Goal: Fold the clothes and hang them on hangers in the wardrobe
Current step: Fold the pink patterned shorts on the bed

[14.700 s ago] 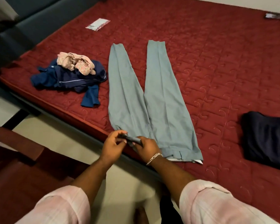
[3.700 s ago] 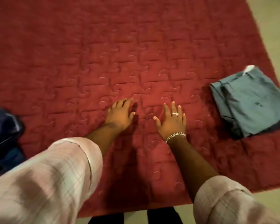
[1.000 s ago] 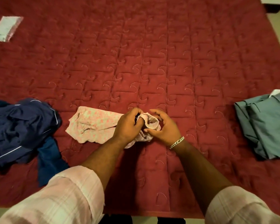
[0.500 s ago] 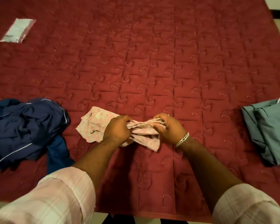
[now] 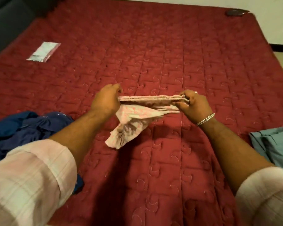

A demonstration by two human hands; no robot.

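- Hands grip 1 small pink floral cloth garment above the red quilted mattress: left hand and right hand each curl tightly round an end, stretching its gathered band taut.
- Rest of the garment hangs crumpled beneath.
- Crumpled navy blue clothing lies left; folded grey-green trousers lie right.

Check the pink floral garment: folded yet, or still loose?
Not folded. Pink floral garment is held above the bed, one edge stretched between left hand and right hand, the rest hanging bunched.
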